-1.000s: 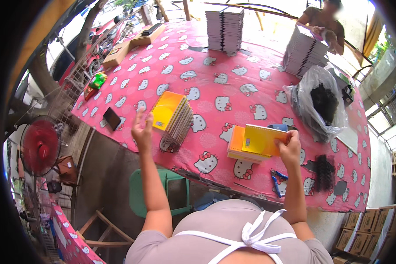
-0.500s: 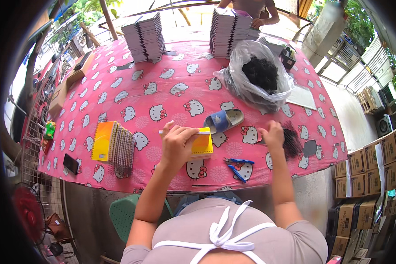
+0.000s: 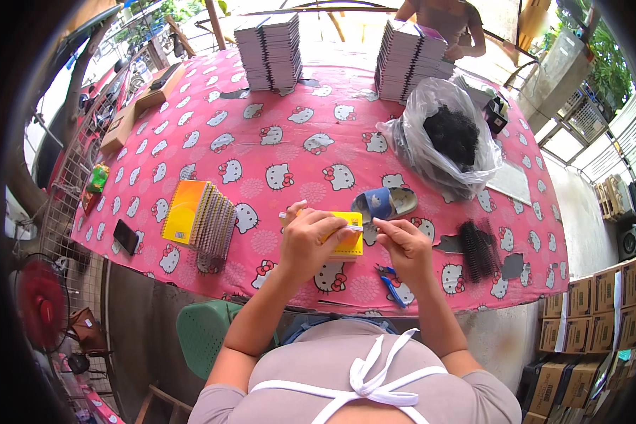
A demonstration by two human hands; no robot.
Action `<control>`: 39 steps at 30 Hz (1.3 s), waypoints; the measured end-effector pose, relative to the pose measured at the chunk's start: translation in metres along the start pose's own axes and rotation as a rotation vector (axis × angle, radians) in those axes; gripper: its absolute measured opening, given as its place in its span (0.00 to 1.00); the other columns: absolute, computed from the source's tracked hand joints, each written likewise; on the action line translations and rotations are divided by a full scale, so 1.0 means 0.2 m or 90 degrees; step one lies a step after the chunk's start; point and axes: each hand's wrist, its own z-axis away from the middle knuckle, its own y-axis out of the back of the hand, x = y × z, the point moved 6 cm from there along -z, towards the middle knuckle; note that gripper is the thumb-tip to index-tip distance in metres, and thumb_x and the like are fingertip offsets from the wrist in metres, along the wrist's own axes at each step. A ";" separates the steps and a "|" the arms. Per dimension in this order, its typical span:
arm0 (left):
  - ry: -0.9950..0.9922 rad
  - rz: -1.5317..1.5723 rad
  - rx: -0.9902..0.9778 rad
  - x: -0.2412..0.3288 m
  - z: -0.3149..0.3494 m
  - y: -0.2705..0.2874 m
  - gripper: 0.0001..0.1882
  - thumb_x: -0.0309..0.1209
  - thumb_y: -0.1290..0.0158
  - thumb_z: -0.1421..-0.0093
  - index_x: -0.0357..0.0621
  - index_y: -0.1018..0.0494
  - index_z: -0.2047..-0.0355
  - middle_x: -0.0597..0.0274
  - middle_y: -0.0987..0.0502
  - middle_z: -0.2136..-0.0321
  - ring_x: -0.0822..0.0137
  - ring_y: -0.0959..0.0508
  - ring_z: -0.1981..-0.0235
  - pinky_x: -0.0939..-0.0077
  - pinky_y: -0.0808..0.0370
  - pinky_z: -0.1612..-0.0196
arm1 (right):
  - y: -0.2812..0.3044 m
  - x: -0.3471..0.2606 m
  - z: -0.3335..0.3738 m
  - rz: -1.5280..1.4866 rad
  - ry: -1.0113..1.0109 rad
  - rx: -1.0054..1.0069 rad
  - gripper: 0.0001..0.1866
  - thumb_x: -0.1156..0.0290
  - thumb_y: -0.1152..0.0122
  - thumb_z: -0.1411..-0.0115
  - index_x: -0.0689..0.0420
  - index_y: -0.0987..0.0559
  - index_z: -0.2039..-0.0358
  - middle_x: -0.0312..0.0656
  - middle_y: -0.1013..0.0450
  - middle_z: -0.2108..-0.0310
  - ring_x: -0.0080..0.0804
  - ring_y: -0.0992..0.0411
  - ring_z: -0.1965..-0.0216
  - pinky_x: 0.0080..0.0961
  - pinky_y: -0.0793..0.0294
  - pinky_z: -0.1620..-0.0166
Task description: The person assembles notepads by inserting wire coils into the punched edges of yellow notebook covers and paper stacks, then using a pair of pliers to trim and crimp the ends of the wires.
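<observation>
My left hand [image 3: 308, 239] is closed on a yellow notebook [image 3: 287, 218], held on edge so that mostly its thin white side shows. Under it lies a low pile of yellow notebooks [image 3: 350, 249]. My right hand [image 3: 407, 249] is just right of the held notebook's end, thumb and fingertips pinched together. Whatever is between them is too small to make out. Blue-handled pliers [image 3: 393, 288] lie below the right hand, partly covered by its wrist. Several loose black binding coils [image 3: 476, 249] rest to the right. A blue slipper [image 3: 379, 203] lies just beyond the hands.
At left stands a stack of coil-bound yellow notebooks [image 3: 199, 219], with a phone [image 3: 126, 237] beside it. A plastic bag [image 3: 431, 166] holds black coils. Two tall notebook stacks [image 3: 268, 53] [image 3: 411, 63] stand at the far edge, near another person [image 3: 451, 25]. The pink tablecloth [image 3: 212, 159] has torn patches.
My right hand has come left from beside the black coils to the held notebook's right end, fingers now pinched. My left hand still grips the notebook. The view has shifted slightly.
</observation>
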 end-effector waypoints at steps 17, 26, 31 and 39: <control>0.007 -0.016 0.054 0.02 0.02 0.00 0.11 0.31 0.37 0.54 0.44 0.21 0.69 0.61 0.21 0.73 0.65 0.23 0.70 0.62 0.36 0.49 | -0.07 -0.07 -0.15 0.070 0.040 -0.168 0.08 0.73 0.39 0.46 0.57 0.26 0.65 0.41 0.30 0.73 0.34 0.28 0.73 0.28 0.29 0.71; 0.016 -0.018 0.026 0.02 0.05 0.01 0.11 0.29 0.40 0.52 0.45 0.24 0.67 0.60 0.21 0.72 0.61 0.23 0.68 0.60 0.38 0.46 | -0.12 -0.15 -0.12 0.216 0.149 -0.139 0.11 0.68 0.38 0.47 0.55 0.28 0.64 0.40 0.31 0.69 0.39 0.28 0.72 0.33 0.29 0.75; 0.024 -0.014 0.028 0.03 0.04 0.01 0.10 0.29 0.40 0.53 0.45 0.24 0.68 0.60 0.21 0.73 0.61 0.22 0.68 0.61 0.38 0.46 | -0.14 -0.15 -0.13 0.181 0.125 -0.145 0.11 0.68 0.38 0.47 0.56 0.27 0.65 0.40 0.31 0.68 0.40 0.28 0.71 0.33 0.28 0.73; 0.036 -0.017 0.029 0.01 0.06 0.01 0.11 0.29 0.40 0.53 0.45 0.24 0.68 0.60 0.21 0.73 0.61 0.22 0.68 0.60 0.38 0.45 | -0.15 -0.22 -0.16 0.167 0.079 -0.159 0.09 0.70 0.37 0.49 0.59 0.26 0.71 0.44 0.30 0.71 0.44 0.28 0.69 0.35 0.28 0.68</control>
